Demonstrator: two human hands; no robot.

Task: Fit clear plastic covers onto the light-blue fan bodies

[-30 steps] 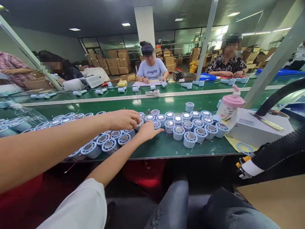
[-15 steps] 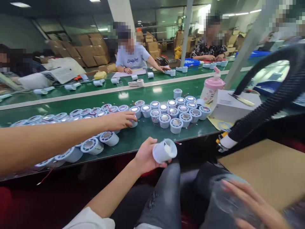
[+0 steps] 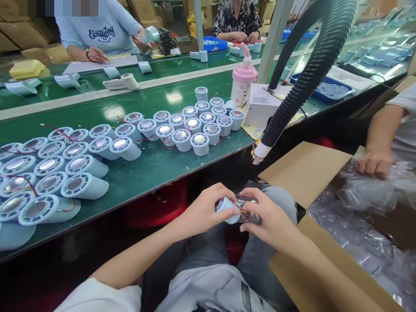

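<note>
A pale blue part (image 3: 227, 211) with red wires sits over our lap, near the green table (image 3: 156, 164). We grip it in our left hand (image 3: 204, 212), while our right hand (image 3: 266, 216) pinches a clear bag (image 3: 248, 211) against it.

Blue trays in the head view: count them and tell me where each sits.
2. One blue tray sits on the near bench at right, beyond the black hose. The other is on the far bench. A blue strip farther right may be a third.
</note>
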